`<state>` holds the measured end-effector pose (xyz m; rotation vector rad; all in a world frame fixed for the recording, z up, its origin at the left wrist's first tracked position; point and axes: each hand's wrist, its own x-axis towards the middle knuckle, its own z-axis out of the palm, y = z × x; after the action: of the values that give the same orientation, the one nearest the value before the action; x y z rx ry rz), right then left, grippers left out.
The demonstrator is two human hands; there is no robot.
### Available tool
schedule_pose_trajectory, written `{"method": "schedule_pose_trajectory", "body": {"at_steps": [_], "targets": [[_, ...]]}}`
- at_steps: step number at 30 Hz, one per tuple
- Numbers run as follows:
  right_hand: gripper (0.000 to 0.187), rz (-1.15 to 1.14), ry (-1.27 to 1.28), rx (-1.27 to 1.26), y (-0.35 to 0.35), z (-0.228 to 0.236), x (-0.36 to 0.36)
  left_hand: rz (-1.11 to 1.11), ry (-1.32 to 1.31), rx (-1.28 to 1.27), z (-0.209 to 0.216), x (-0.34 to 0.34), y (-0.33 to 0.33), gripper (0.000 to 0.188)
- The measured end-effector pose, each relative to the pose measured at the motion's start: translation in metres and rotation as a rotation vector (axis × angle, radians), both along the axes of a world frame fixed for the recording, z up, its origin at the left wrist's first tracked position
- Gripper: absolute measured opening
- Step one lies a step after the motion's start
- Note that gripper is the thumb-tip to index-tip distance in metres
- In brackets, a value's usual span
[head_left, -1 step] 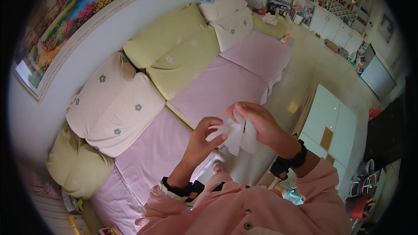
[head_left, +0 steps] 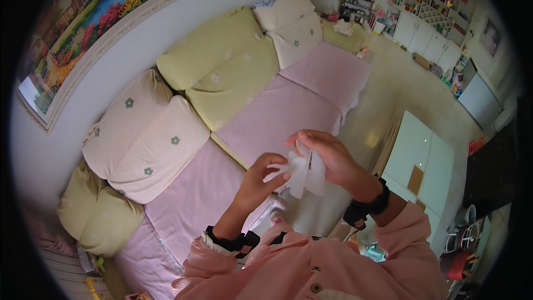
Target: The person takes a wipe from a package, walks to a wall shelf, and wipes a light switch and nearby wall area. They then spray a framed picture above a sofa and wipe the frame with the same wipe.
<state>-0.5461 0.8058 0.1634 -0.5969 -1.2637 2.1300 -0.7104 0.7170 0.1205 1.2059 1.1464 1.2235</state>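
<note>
Head view: thin white soft wipe hangs long-side down above the pink sofa seat; left hand and right hand both pinch its top

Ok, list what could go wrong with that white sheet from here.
The thin white sheet is pinched by the left hand and right hand from two sides, so it may tear if pulled apart. It hangs in mid-air over the pink sofa cushion edge and pale floor; a slip could drop it.
</note>
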Motion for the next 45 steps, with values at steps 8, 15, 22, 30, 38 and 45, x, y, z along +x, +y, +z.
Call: {"method": "schedule_pose_trajectory", "body": {"at_steps": [8, 15, 22, 30, 38, 45], "targets": [[0.025, -0.051, -0.043, -0.030, 0.049, 0.002, -0.058, -0.069, -0.275, 0.026, -0.002, -0.048, 0.050, 0.015], [0.021, 0.150, -0.107, 0.002, 0.079, -0.012, -0.100, 0.074, -0.619, -0.066, 0.004, -0.086, 0.062, 0.022], [0.021, 0.229, -0.026, -0.088, 0.116, -0.012, -0.134, 0.416, -0.463, 0.144, -0.012, -0.110, 0.080, 0.023], [0.027, 0.276, -0.009, 0.036, 0.181, -0.003, -0.143, 0.362, -0.286, -0.095, -0.020, -0.090, 0.119, 0.033], [0.028, 0.172, -0.077, 0.302, 0.255, -0.016, -0.141, 0.648, -0.375, -0.043, -0.011, -0.080, 0.139, 0.018], [0.029, 0.359, -0.043, 0.359, 0.271, -0.022, -0.154, 0.953, 0.200, -0.131, -0.026, -0.072, 0.134, 0.023]]}}
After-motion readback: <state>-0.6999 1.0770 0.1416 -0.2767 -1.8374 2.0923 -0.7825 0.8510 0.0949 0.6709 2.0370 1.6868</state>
